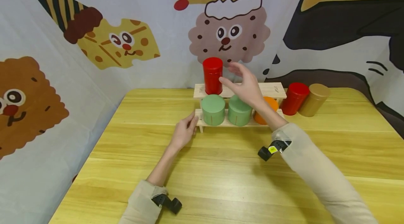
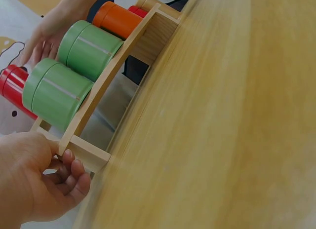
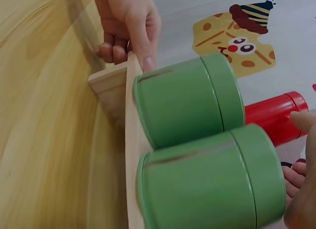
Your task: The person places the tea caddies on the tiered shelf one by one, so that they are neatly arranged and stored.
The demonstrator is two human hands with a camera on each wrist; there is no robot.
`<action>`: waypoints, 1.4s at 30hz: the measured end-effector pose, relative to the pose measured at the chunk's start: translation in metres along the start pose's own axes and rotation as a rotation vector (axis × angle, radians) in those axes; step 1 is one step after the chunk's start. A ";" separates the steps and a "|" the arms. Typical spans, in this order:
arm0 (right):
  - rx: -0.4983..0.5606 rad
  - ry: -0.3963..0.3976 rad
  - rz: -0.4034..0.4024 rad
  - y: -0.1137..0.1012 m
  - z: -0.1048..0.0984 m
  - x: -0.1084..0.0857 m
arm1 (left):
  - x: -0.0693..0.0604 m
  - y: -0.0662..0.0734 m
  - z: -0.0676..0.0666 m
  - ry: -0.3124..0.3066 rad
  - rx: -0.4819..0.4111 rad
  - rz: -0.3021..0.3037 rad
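A two-step wooden rack stands at the back of the table. My left hand grips the left end of its lower board, thumb on the board's corner in the left wrist view. On the upper board a red tin is upright. My right hand is open just right of it, thumb at the tin's side; whether it touches I cannot tell. Two green tins and an orange tin, partly hidden by my right forearm, sit on the lower board.
Right of the rack, another red tin and a gold tin stand side by side on the wooden table. A cloth with cartoon figures hangs behind the table.
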State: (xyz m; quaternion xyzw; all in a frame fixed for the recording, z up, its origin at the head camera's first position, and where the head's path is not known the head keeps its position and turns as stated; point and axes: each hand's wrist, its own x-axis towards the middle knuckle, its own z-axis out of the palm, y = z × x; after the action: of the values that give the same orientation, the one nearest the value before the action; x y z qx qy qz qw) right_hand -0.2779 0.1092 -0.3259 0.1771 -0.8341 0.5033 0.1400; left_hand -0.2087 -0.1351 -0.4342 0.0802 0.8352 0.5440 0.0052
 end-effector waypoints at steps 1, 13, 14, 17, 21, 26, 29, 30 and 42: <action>-0.006 0.000 0.004 0.002 -0.002 -0.001 | 0.000 0.000 0.000 0.000 0.001 0.001; -0.062 0.042 -0.008 0.019 -0.030 -0.012 | 0.001 -0.001 0.000 0.003 0.006 0.006; -0.065 0.044 -0.008 0.021 -0.032 -0.013 | 0.001 -0.002 0.000 0.003 0.006 0.006; -0.087 0.052 -0.007 0.025 -0.040 -0.017 | 0.001 -0.001 0.000 0.002 0.003 0.007; -0.142 0.066 -0.013 0.031 -0.051 -0.022 | 0.001 -0.001 0.000 0.002 0.000 0.005; -0.175 0.077 -0.026 0.035 -0.066 -0.027 | 0.000 -0.001 0.000 -0.001 -0.010 0.005; -0.184 0.086 -0.014 0.039 -0.074 -0.030 | -0.001 -0.001 0.000 -0.004 -0.012 0.002; -0.190 0.091 -0.009 0.041 -0.077 -0.031 | 0.000 -0.001 0.000 -0.004 -0.012 -0.001; -0.266 0.154 0.057 0.057 -0.116 -0.047 | 0.000 -0.001 0.000 0.000 0.001 -0.003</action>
State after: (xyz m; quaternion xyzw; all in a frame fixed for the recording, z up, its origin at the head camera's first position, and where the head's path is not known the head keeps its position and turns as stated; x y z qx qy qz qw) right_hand -0.2537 0.2441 -0.3376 0.0941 -0.8850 0.4041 0.2113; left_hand -0.2088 -0.1357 -0.4350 0.0787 0.8356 0.5437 0.0060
